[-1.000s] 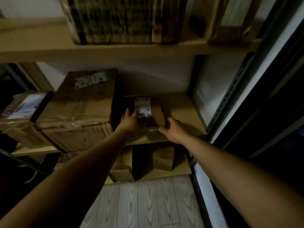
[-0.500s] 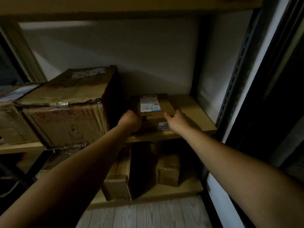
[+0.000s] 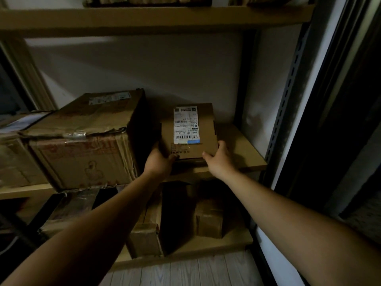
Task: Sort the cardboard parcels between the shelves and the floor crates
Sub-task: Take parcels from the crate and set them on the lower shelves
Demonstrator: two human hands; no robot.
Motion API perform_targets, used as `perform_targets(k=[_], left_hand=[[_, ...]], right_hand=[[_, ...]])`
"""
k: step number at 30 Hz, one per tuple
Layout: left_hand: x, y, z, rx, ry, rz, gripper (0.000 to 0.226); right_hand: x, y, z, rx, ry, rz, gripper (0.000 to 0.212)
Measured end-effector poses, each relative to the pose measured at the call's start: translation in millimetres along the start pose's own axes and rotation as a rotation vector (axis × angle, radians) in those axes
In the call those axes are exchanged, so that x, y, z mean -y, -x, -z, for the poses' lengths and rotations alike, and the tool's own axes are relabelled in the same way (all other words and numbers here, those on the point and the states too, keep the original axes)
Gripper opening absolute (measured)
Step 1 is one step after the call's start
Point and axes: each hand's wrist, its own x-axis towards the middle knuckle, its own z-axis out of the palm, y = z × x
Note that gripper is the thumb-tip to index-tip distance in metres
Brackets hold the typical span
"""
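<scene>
On the wooden shelf [image 3: 243, 153], both hands grip a small parcel [image 3: 191, 145].

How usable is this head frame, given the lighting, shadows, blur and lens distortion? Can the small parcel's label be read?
Head view: dim throughout, with deep shadow under the middle shelf hiding the lower boxes. The white label on the small parcel is the brightest, sharpest spot; its barcodes show, but the fine print is too small. The left hand and right hand are crisp. Wide-angle bending curves the right upright, and the far left edge is smeared.
</scene>
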Motion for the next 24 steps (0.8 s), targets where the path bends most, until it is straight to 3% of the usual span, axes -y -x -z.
perform_targets(k=[9,14,24], left_hand=[[-10.5,-4.7,8.4,-0.018,-0.129,-0.097,0.053],[-3.2,-6.1,12.0,0.087,-0.162,-0.064,0.042],[-2.0,-7.3,15.4,0.203,-0.160,-0.019,0.051]], right_hand=[[7.8,-5.5,-4.2,-0.039,-0.030,0.033,0.059],[5.4,-7.2,-11.8,-0.007,0.012,-0.010,0.061],[1.3,-3.5,-14.9,0.039,0.166,-0.032,0.072]])
